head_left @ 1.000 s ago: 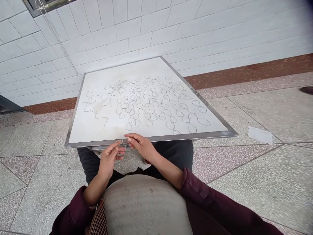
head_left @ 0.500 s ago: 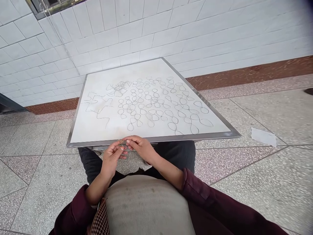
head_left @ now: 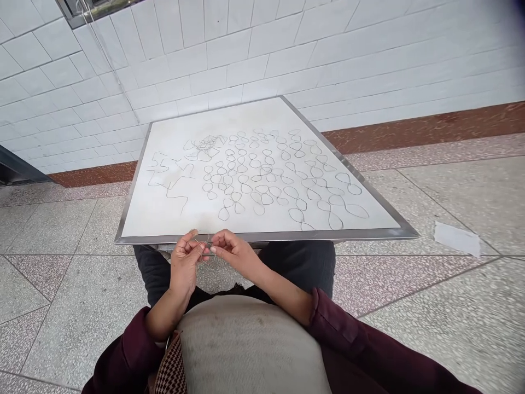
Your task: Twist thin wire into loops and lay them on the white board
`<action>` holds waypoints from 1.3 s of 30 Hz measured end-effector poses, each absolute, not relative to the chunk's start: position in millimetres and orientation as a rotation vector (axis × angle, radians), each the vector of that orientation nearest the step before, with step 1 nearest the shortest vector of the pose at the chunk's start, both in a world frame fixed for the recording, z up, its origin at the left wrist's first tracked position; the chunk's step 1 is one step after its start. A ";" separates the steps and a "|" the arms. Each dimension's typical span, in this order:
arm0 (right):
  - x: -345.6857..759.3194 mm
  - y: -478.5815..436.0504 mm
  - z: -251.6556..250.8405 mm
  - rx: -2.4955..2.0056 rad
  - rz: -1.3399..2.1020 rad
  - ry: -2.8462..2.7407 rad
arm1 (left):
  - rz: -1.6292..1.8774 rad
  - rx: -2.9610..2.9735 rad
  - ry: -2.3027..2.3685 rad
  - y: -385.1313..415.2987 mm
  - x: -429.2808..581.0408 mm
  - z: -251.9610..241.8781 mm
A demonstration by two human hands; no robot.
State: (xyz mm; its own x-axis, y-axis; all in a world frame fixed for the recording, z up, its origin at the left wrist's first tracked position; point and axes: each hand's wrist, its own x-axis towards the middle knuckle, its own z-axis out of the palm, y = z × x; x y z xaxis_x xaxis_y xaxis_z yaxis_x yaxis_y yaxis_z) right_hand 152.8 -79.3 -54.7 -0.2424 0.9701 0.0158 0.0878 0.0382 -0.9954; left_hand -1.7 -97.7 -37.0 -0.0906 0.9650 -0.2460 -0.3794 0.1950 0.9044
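Note:
My left hand [head_left: 185, 261] and my right hand [head_left: 233, 251] meet fingertip to fingertip just below the near edge of a white board, and both pinch a thin wire loop [head_left: 202, 239] between them. The white board [head_left: 176, 210] has a metal rim and rests over my knees. On it lie several bent wire loops [head_left: 270, 175] in rows, with a small tangle of wire [head_left: 205, 145] at the back and zigzag wire pieces [head_left: 172, 175] to the left.
A white tiled wall [head_left: 262, 49] with a reddish skirting [head_left: 430, 126] stands behind the board. The floor is speckled stone tiles. A white scrap of paper [head_left: 456, 238] lies on the floor to the right. A dark edge [head_left: 16, 169] shows at far left.
My fingers have shifted on the wire loop, drawing closer together at its top. The view has drifted slightly, so the board sits a little further right in the picture.

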 end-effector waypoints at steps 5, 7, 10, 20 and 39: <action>148.3 -81.1 -61.7 -1.106 1.326 -1.451 | 1.285 0.719 1.124 -97.3 -1.6 -38.0; 148.1 -80.4 -64.2 -1.098 1.310 -1.440 | 1.295 0.704 1.123 -97.1 -0.6 -38.2; 149.2 -79.0 -68.2 -1.092 1.261 -1.458 | 1.300 0.685 1.125 -96.8 1.0 -38.4; 154.6 -76.1 -72.6 -1.070 1.118 -1.569 | 1.296 0.717 1.131 -96.9 3.1 -41.5; 152.6 -82.1 -63.1 -1.043 0.907 -1.776 | 1.343 0.739 1.100 -96.9 1.6 -49.6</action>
State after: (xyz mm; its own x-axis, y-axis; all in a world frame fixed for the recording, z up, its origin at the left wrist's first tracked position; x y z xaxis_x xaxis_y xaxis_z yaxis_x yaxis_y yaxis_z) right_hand 152.6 -82.1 -63.1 -0.2783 0.9091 0.3099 0.2822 0.3858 -0.8784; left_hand 1.6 -96.9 -49.6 -0.1095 0.9759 -0.1888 -0.3772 0.1349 0.9163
